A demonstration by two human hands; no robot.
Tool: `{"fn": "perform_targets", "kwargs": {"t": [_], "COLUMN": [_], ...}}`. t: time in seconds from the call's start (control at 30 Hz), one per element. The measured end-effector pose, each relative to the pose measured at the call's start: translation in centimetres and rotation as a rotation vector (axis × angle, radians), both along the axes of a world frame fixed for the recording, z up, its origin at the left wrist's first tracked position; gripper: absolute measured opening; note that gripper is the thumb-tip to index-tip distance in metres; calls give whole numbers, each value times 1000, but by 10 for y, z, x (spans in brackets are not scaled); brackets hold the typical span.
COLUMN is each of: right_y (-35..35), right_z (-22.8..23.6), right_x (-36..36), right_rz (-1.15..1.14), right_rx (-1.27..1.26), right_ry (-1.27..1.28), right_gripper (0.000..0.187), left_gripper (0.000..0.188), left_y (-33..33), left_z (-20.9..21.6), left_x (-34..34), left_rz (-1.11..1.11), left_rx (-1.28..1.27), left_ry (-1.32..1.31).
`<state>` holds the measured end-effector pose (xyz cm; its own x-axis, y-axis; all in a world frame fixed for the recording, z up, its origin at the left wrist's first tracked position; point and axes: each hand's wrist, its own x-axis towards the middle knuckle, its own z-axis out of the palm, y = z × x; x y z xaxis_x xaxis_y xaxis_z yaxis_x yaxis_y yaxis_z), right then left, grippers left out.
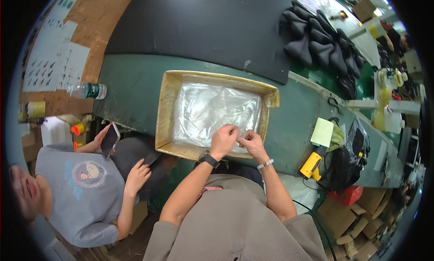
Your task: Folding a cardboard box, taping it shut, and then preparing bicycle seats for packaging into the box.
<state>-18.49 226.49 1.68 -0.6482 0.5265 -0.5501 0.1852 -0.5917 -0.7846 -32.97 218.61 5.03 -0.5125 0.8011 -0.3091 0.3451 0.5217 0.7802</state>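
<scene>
A shallow cardboard box (163,121) with yellowish taped walls stands on the green table in front of me. Clear plastic bags (212,109) lie flat inside it, shiny and wrinkled. Over the box's near right part, my left hand (224,141), with a dark watch on its wrist, is closed with the fingertips pinched. My right hand (254,145), wearing a pale bracelet, is closed in a pinch too, its fingertips almost meeting the left ones. Whatever sits between the fingertips is too small or too clear to name; the bags' film is right beneath them.
Behind the box lies a black sheet (194,26), with dark padded pieces (316,39) at the far right. A yellow heat gun (311,165) rests on the right beside a pale paper pad (323,132). At left, a seated person (86,184) holds a phone (110,140) near a bottle (92,90).
</scene>
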Motion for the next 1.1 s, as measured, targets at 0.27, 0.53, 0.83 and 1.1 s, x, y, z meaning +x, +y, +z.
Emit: {"fn": "perform_targets", "kwargs": {"t": [0.27, 0.53, 0.83, 1.1], "right_y": [4, -32, -168, -96], "right_z": [-15, 20, -21, 75], "right_x": [32, 85, 164, 160], "right_rz": [-326, -611, 383, 693], "right_rx": [-26, 111, 201, 385], "right_ry": [-236, -317, -1214, -995], "right_gripper": [13, 39, 52, 29], "left_gripper": [19, 26, 39, 43], "left_y": [-4, 4, 12, 14], "left_z": [17, 34, -1, 3], "left_x": [-62, -33, -12, -14], "left_rz": [787, 415, -351, -373], "left_rx": [203, 220, -26, -7], "left_ry": [-877, -186, -10, -30]}}
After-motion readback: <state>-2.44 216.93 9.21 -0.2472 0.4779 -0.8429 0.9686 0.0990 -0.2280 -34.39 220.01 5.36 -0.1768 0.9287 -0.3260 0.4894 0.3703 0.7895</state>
